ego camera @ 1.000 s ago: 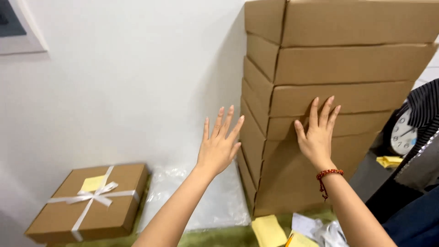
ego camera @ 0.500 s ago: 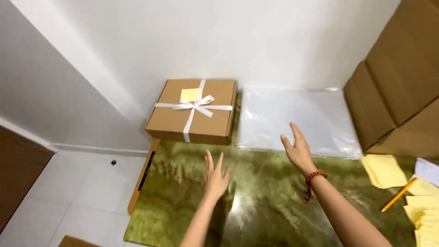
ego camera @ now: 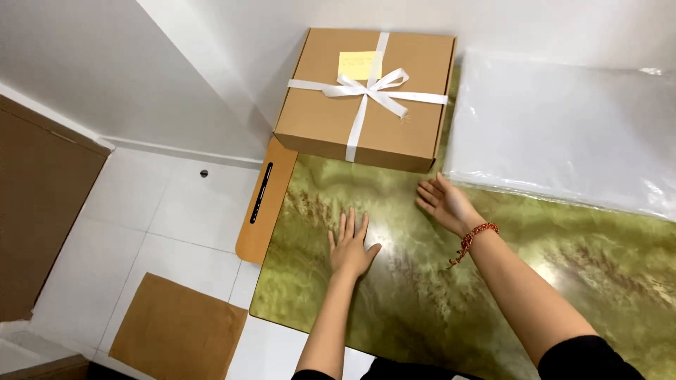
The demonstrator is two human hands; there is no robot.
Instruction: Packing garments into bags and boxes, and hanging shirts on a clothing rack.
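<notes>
A flat brown cardboard box (ego camera: pixel 331 112) tied with a white ribbon bow and bearing a yellow sticky note lies at the far left corner of a glossy green marbled tabletop (ego camera: pixel 436 295). My left hand (ego camera: pixel 351 246) rests flat on the tabletop, fingers spread, a little in front of the box. My right hand (ego camera: pixel 445 204), with a red bead bracelet at the wrist, is open with fingers pointing left, close to the box's near right corner. Neither hand holds anything.
A stack of clear plastic sheets (ego camera: pixel 563 127) lies to the right of the box. A tan wooden panel (ego camera: pixel 266 200) juts from the table's left edge. On the white tiled floor lies a brown flat cardboard piece (ego camera: pixel 176 331). White walls behind.
The view swung down from a stack of cardboard boxes to the tabletop. Both hands came off the stack and lowered toward the table near the ribboned box.
</notes>
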